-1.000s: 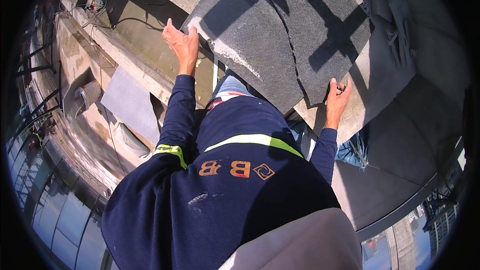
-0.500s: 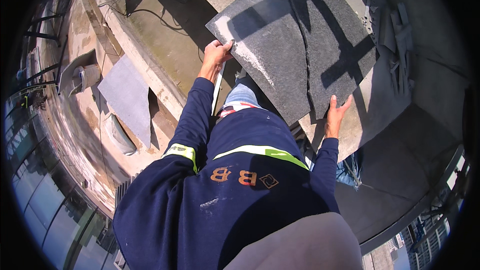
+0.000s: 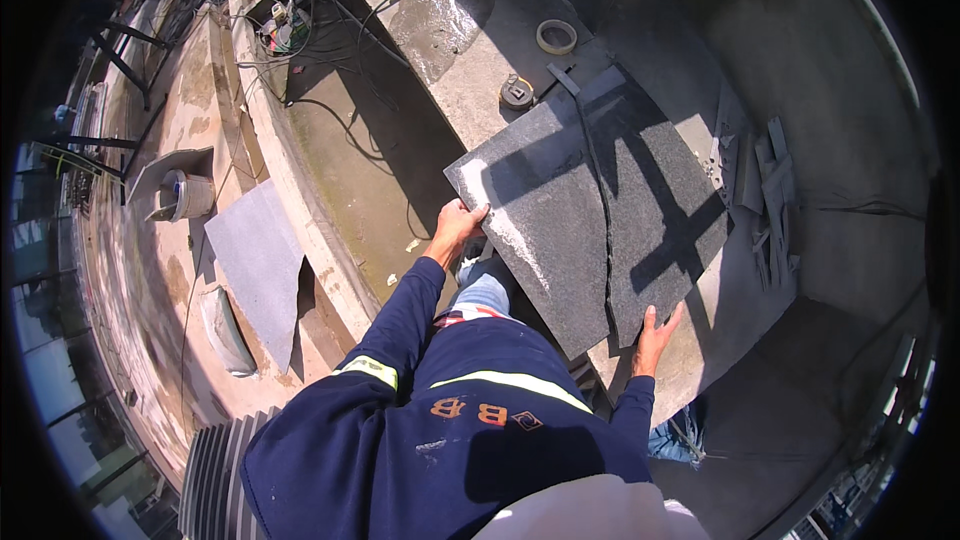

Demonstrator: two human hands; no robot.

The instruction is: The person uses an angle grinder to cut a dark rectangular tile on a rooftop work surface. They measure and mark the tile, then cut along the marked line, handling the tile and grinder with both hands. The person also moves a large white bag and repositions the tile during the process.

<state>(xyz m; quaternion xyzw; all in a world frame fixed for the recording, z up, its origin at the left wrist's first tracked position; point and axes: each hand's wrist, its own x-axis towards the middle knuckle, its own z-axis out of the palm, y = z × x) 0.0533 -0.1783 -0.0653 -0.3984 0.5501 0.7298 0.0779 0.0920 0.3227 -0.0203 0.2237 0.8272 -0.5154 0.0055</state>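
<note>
The left hand [image 3: 458, 225] has its grip clenched on the near-left corner of a dark grey stone slab [image 3: 545, 230], fingers curled over the edge, while the right hand [image 3: 652, 332] lies flat and released, palm pressed against the slab's near edge at its right end. The slab lies on a pale concrete ledge [image 3: 470, 60] and overhangs it toward the person; a second dark piece [image 3: 665, 200] lies edge to edge with it on the right, a thin dark seam running between the two (whether this is one cracked slab or two pieces butted together cannot be told).

A second ago the left hand was spread open in the air above the slab's far-left corner, touching nothing; half a second ago it had come down onto the corner, and now it is closed around it. The right hand has stayed on the same near edge throughout. So the slab has gone from being steadied by one hand to being held from both ends, which reads as the person being set to shift or lift it.

On the ledge beyond the slab sit a roll of tape [image 3: 556, 36] and a small round metal object [image 3: 516, 92]. Narrow grey offcuts [image 3: 765, 190] lie piled to the right.
</note>
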